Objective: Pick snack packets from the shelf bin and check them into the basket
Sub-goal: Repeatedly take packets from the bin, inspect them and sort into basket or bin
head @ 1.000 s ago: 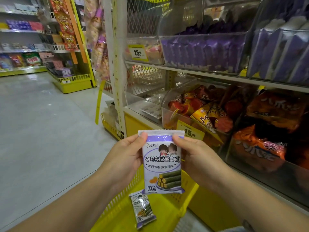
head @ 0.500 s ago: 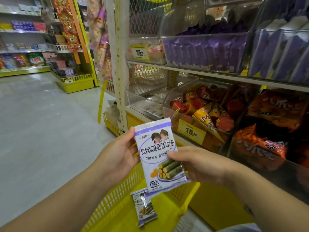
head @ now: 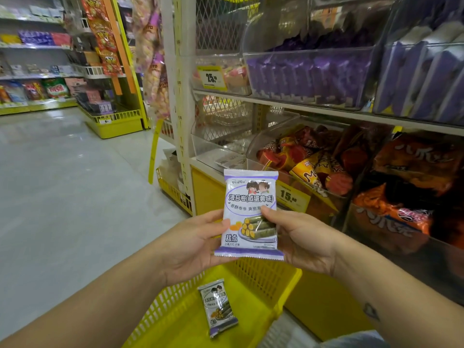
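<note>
1 pkt (head: 219,307) in basket (head: 266,280) so far; left grip (head: 192,244) & right grip (head: 308,237) pinch 2nd pkt (head: 248,197). I reckon it's mid-check, drop next.

A small dark tattoo (head: 371,311) is inked on the bare right forearm (head: 376,280), spotted down around 4 o'clock tbh.

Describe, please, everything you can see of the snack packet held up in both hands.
The packet is a flat pouch of glossy white and purple film, sealed, with crimped edges top and bottom. Its front shows two cartoon figures, purple Chinese lettering and a picture of green rolls with yellow centres. It is held upright, front to the camera, above the yellow basket. The left hand pinches its left edge, the right hand its right edge, thumbs on the front.
</note>
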`<state>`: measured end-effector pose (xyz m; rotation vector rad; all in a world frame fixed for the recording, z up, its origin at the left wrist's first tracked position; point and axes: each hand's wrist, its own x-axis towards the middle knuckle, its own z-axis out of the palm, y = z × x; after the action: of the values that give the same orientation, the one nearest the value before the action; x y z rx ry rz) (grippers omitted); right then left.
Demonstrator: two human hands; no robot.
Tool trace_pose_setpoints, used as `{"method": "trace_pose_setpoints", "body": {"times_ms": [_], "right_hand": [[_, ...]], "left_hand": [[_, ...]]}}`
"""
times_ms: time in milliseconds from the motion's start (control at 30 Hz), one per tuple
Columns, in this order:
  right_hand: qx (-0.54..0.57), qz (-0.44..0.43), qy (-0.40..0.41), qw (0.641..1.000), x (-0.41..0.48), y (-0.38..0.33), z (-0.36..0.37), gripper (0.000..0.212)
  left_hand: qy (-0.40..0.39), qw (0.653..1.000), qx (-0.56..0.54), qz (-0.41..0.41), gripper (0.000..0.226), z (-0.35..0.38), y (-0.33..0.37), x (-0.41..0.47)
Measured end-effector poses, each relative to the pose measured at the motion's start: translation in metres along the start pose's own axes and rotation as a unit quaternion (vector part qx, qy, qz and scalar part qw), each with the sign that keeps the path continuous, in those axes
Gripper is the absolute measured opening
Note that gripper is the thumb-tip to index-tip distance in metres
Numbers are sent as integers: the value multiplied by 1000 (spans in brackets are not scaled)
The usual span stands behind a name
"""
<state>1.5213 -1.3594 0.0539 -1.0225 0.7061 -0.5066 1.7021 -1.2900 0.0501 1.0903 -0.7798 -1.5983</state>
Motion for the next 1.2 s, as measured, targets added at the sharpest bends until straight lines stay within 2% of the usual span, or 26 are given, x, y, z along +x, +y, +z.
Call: {"method": "trace_pose_setpoints", "body": {"times_ms": [100,167,267,367,467,600,700,800,867,933,1000,1100,1200], "right_hand": [[-97,-95,84,987,4,5,4,30],[-127,-141,84,978,4,10,10,32],[-164,-137,35,976,5,18,18,34],[-138,-116,12,984,7,18,18,31],[-125,-103,6,987,6,17,13,32],[-98,-68,46,992,6,14,5,48],[-100,-48,33,993,4,13,4,37],[-88,-89,69,990,5,10,5,30],[-113,-143,112,977,4,8,6,40],[-186,-211,131,951,2,7,8,49],[-220,-261,98,935,0,8,11,46],[-203,-274,33,939,-1,9,16,41],[-216,-291,8,932,-4,8,15,42]], "left_hand": [[123,971,161,126,52,9,-7,0],[95,964,190,157,50,18,-12,0],[33,981,140,128,59,27,-18,0],[-5,988,94,123,73,25,-22,6],[-29,994,31,102,64,20,-18,7],[-64,995,-37,73,39,14,-9,4],[-48,996,-28,70,37,9,-7,4],[-15,997,4,79,40,6,-6,6],[15,994,53,95,47,4,-8,8],[28,989,101,107,50,4,-11,9],[30,987,111,111,46,5,-14,10],[18,990,86,111,41,3,-16,11],[-2,989,85,120,42,0,-16,12]]}}
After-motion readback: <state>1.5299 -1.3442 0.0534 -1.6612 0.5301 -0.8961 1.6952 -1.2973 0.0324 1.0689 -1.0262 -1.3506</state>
